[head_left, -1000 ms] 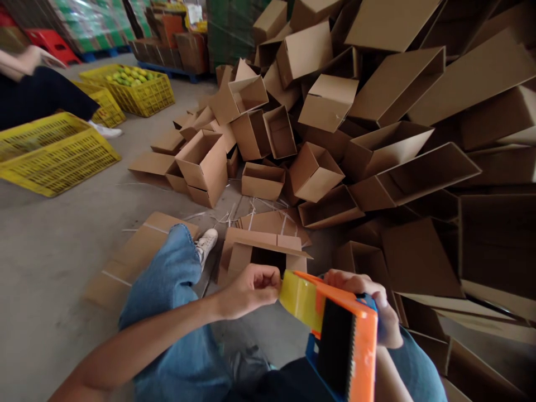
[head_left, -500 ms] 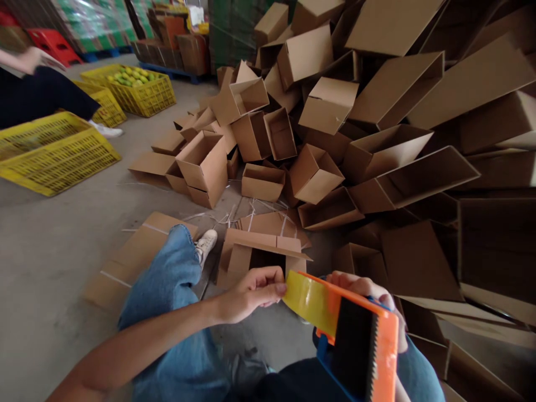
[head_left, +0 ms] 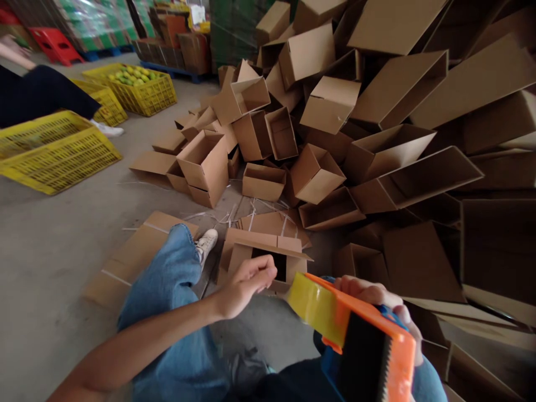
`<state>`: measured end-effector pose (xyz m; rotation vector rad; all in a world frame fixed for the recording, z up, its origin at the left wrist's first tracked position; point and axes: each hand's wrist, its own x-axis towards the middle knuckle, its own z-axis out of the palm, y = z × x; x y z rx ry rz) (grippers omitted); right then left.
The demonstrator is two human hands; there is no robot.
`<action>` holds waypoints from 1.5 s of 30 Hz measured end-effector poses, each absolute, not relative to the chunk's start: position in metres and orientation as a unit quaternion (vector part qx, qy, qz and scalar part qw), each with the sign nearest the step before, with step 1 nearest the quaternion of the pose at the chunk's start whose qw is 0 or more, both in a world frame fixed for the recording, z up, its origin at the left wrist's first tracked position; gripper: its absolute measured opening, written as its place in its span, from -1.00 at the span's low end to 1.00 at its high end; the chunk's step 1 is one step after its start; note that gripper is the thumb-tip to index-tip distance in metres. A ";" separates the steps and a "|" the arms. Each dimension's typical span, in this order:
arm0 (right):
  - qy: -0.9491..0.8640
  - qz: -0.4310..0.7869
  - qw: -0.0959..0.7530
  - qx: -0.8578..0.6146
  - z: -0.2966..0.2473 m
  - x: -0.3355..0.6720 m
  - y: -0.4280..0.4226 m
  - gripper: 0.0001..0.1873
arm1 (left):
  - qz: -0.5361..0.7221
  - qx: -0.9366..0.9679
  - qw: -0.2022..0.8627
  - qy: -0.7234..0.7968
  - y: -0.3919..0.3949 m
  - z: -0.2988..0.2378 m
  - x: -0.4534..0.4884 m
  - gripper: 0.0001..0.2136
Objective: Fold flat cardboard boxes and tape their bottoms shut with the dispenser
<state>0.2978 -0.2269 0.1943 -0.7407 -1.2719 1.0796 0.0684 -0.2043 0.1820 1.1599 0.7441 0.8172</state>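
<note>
My right hand (head_left: 372, 293) grips an orange and blue tape dispenser (head_left: 360, 312) with a serrated cutting edge and a black face toward me. The roll of yellow tape (head_left: 312, 301) shows at its left end. Just left of the tape, my left hand (head_left: 249, 282) hovers with its fingers curled and thumb against them; I see nothing in it, and a gap parts it from the roll. Behind that hand, an open cardboard box (head_left: 268, 245) stands on the floor, its flaps spread and its dark inside partly covered by the hand.
A tall heap of open cardboard boxes (head_left: 312, 167) fills the right and centre. Flat strapped cardboard (head_left: 129, 257) lies by my left leg. At left, a person's leg (head_left: 46, 95) is beside a yellow crate (head_left: 62, 156); another crate (head_left: 157, 95) holds green-yellow fruit. White strapping scraps (head_left: 230, 215) litter the floor.
My left hand has come away from the tape's edge, moving slightly left and up. The dispenser in my right hand has shifted a little right and down.
</note>
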 end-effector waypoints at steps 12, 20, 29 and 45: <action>-0.589 0.449 0.593 -0.317 0.190 0.294 -0.227 -0.52 | 0.319 0.645 0.590 0.366 -0.209 0.179 0.078 -0.52; -0.615 0.419 0.582 -0.327 0.174 0.300 -0.232 -0.53 | 0.332 0.729 0.453 0.392 -0.211 0.176 0.083 -0.61; -0.595 0.446 0.589 -0.317 0.192 0.296 -0.229 -0.50 | 0.322 0.609 0.667 0.283 -0.207 0.181 0.074 -0.51; -0.593 0.447 0.609 -0.278 0.190 0.297 -0.231 -0.55 | 0.298 0.620 0.668 0.285 -0.206 0.179 0.079 -0.55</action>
